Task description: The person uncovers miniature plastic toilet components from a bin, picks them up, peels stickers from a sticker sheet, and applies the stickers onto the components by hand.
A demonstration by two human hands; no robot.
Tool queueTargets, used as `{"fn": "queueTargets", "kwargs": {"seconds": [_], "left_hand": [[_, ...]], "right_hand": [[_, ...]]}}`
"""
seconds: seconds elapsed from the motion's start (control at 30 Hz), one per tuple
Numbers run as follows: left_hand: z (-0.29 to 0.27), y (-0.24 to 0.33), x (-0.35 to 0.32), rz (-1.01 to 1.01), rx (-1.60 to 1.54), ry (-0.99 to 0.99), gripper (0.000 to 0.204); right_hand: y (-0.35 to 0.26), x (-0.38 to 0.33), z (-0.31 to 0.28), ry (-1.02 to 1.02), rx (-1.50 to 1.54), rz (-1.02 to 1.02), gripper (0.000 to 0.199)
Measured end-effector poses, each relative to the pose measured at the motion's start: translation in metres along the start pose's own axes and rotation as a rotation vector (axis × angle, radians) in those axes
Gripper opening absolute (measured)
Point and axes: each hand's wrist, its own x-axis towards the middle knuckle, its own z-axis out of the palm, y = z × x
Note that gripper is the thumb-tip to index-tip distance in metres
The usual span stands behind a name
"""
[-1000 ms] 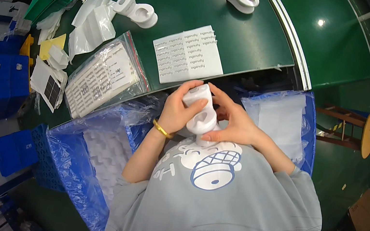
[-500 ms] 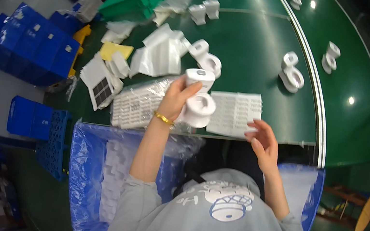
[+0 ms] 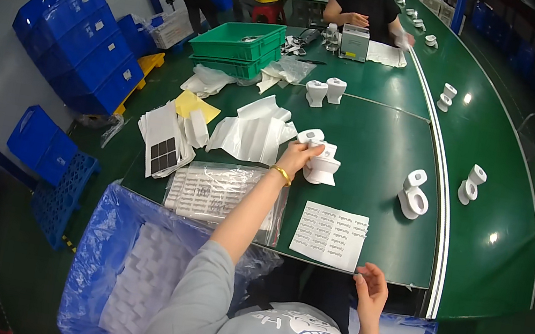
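Stretched forward over the green table, my left hand [image 3: 299, 157] is closed on a white miniature toilet [image 3: 322, 170], gripping it by its tank end. Right behind it stands another white miniature toilet [image 3: 310, 134], partly covered by the hand and the held one. My right hand [image 3: 371, 294] hovers at the table's near edge, holding nothing, with thumb and bent fingers apart. Just beyond its fingertips lies a white sheet of printed stickers [image 3: 330, 235]. A clear plastic bag with more printed sheets [image 3: 224, 195] sits below my left forearm.
More miniature toilets stand at right [image 3: 414, 194] and farther back [image 3: 326, 91]; others ride the green conveyor [image 3: 472, 185]. Left are white plastic bags [image 3: 252, 132], papers [image 3: 162, 142] and green crates [image 3: 238, 45]. A blue lined bin [image 3: 88, 264] sits nearby. A co-worker [image 3: 368, 10] sits across.
My left hand has carried the miniature toilet forward, away from me, beside another one. My right hand stays near the table edge. The view has tilted up, showing the co-worker and more conveyor.
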Motion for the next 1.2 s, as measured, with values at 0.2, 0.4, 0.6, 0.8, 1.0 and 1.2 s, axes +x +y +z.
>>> {"fn": "queueTargets", "kwargs": {"seconds": [0.2, 0.4, 0.6, 0.8, 1.0, 1.2], "left_hand": [[-0.055, 0.073, -0.12, 0.053, -0.132, 0.03, 0.039], [-0.178, 0.082, -0.303, 0.135, 0.672, 0.504, 0.034], [-0.257, 0.017, -0.452, -0.876, 1.412, 0.741, 0.05], [-0.3, -0.055, -0.553, -1.535, 1.3, 0.762, 0.051], [-0.337, -0.092, -0.623, -1.675, 1.139, 0.788, 0.054], [-0.372, -0.113, -0.658, -1.678, 1.257, 0.853, 0.054]], "right_hand": [[0.001, -0.005, -0.013, 0.006, 0.028, 0.017, 0.029], [0.036, -0.025, -0.007, -0.104, -0.071, 0.111, 0.02], [0.081, -0.048, 0.012, -0.22, -0.137, 0.231, 0.013], [0.091, -0.077, 0.01, -0.345, -0.499, 0.206, 0.016], [0.102, -0.093, -0.005, -0.339, -0.679, 0.214, 0.019], [0.089, -0.099, 0.007, -0.372, -0.863, 0.1, 0.022]]}}
